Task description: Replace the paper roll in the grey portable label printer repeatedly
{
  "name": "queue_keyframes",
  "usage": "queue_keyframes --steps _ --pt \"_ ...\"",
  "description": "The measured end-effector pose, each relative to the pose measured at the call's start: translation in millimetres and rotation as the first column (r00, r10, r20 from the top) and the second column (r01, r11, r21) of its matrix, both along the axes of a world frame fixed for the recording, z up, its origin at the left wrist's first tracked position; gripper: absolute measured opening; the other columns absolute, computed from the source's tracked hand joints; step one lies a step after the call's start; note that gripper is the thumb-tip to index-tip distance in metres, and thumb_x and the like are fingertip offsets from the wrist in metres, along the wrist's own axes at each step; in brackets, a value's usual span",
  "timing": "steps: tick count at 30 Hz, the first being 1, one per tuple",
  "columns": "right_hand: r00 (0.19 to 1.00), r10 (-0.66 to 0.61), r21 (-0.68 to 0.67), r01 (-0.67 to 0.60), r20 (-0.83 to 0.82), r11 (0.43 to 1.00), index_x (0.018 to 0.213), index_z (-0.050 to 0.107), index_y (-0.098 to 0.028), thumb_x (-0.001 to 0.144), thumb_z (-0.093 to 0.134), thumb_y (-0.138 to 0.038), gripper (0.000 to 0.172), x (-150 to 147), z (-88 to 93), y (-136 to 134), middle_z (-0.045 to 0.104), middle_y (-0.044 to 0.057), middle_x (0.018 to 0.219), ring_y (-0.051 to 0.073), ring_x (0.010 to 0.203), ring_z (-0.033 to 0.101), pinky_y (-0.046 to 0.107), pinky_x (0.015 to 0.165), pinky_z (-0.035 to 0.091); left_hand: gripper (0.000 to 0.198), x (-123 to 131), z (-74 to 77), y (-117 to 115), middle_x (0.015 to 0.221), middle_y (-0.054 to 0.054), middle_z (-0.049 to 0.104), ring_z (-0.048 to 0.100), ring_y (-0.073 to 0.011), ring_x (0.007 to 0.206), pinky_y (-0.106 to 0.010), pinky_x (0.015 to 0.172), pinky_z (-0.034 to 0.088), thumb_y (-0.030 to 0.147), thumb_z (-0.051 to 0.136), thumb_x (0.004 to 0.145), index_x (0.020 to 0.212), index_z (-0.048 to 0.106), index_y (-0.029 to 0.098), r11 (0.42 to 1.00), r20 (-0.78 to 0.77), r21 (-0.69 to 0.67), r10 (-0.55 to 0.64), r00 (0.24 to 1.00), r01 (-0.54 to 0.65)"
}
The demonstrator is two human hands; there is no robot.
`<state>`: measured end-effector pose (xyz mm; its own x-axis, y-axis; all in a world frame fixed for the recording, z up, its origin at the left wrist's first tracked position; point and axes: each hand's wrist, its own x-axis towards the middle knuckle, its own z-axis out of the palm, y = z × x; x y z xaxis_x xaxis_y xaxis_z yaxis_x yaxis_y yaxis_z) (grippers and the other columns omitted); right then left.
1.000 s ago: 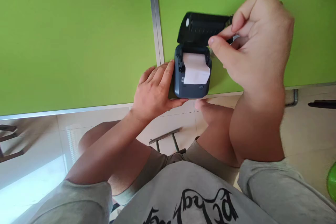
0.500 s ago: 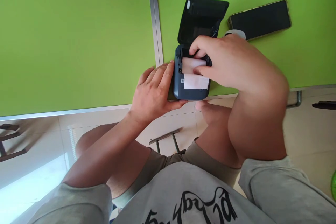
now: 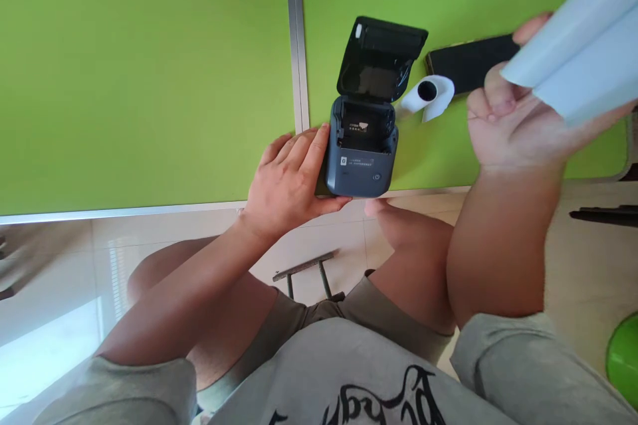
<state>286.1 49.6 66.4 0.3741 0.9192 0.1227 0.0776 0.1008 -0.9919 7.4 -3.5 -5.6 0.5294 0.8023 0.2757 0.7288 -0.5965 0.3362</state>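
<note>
A small dark blue portable label printer sits at the table's near edge with its black lid tipped back. No roll lies in its bay, where a printed sticker shows. My left hand grips the printer's left side, fingers along the body and thumb at the front corner. To the right, raised and close to the camera, my right hand holds a white paper roll with a loose flap. Another white paper roll with a dark core opening lies beside the printer.
Behind the second roll lies a black phone, partly covered by my right hand. A metal strip divides the green table. Below are my legs, a stool and a green round object at lower right.
My right hand has lifted the paper roll out of the printer and moved right and up with it. The second roll has come into sight. My left hand stays against the printer.
</note>
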Motion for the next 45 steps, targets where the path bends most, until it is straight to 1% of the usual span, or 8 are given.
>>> queue_keyframes --steps 3,7,14,21,25,29,33,45 --pt "0.924 -0.195 0.002 0.207 -0.33 0.978 0.084 0.048 -0.027 0.064 0.049 -0.034 0.021 17 -22.7 6 0.051 -0.003 0.073 0.008 0.044 0.037 0.025 0.04 0.017 0.1 0 -1.5 0 0.146 -0.023 0.066 0.066 -0.0343 0.134 -0.046 0.12 0.043 0.083 0.041 0.097 0.157 0.044 0.004 1.0 0.001 0.031 -0.004 1.0 0.004" --pt "0.9 -0.435 -0.1 0.43 -0.039 0.897 0.082 0.048 -0.025 0.054 0.059 -0.015 0.032 35 -47.8 -5 0.053 -0.008 0.066 0.005 0.044 0.041 0.02 0.04 0.023 0.099 0 -0.9 0 0.146 -0.023 0.066 0.065 -0.0349 0.134 -0.046 0.12 0.042 0.082 0.045 0.095 0.158 0.043 0.004 1.0 -0.001 0.021 -0.004 1.0 0.004" --pt "0.83 -0.253 0.013 0.284 0.497 0.959 0.076 0.049 -0.024 0.064 0.072 -0.03 0.026 63 -74.3 -26 0.052 -0.008 0.065 0.011 0.057 0.052 0.031 0.061 0.05 0.102 1 2.9 2 0.147 -0.022 0.065 0.063 -0.0369 0.135 -0.049 0.122 0.04 0.084 0.043 0.094 0.162 0.039 0.008 0.998 -0.022 -0.061 0.005 1.0 -0.006" --pt "0.618 -0.146 0.07 0.146 0.772 0.987 0.111 0.056 -0.029 0.079 0.071 -0.028 0.035 81 -81.8 -22 0.07 0.01 0.109 0.025 0.095 0.065 0.041 0.086 0.051 0.103 0 2.4 3 0.147 -0.021 0.065 0.063 -0.0385 0.134 -0.051 0.121 0.042 0.086 0.046 0.091 0.163 0.039 0.013 0.997 0.004 -0.07 0.011 1.0 -0.011" --pt "0.616 -0.139 0.081 0.121 0.775 0.989 0.128 0.052 -0.026 0.083 0.068 -0.022 0.048 59 -65.7 -30 0.072 0.014 0.124 0.028 0.115 0.069 0.045 0.101 0.049 0.104 0 2.4 3 0.147 -0.021 0.065 0.064 -0.0385 0.133 -0.051 0.121 0.041 0.087 0.047 0.09 0.163 0.039 0.013 0.997 0.004 -0.082 0.013 1.0 -0.012" --pt "0.533 -0.291 0.294 0.082 0.794 0.952 0.124 0.056 -0.022 0.088 0.062 -0.022 0.037 11 -44.8 -38 0.066 0.018 0.123 0.033 0.122 0.065 0.05 0.11 0.049 0.105 1 1.9 3 0.148 -0.022 0.064 0.063 -0.0385 0.136 -0.051 0.122 0.04 0.087 0.047 0.09 0.163 0.039 0.011 0.997 0.0 -0.079 0.009 1.0 -0.009" --pt "0.443 -0.051 0.082 -0.052 0.895 0.995 0.134 0.056 -0.03 0.093 0.06 -0.026 0.041 -23 -41.2 -30 0.052 0.016 0.144 0.038 0.149 0.045 0.059 0.117 0.044 0.109 1 1.0 3 0.146 -0.023 0.065 0.064 -0.0388 0.134 -0.05 0.121 0.041 0.089 0.046 0.089 0.161 0.041 0.008 0.999 -0.013 -0.046 0.022 1.0 -0.022" --pt "0.62 -0.025 0.022 0.012 0.784 1.0 0.136 0.047 -0.031 0.094 0.065 -0.036 0.045 -14 -76.0 -9 0.068 0.008 0.119 0.027 0.112 0.067 0.048 0.099 0.056 0.103 0 2.1 3 0.145 -0.023 0.066 0.064 -0.0392 0.132 -0.052 0.12 0.042 0.086 0.048 0.091 0.161 0.04 0.011 0.998 -0.013 -0.058 0.004 1.0 -0.004"
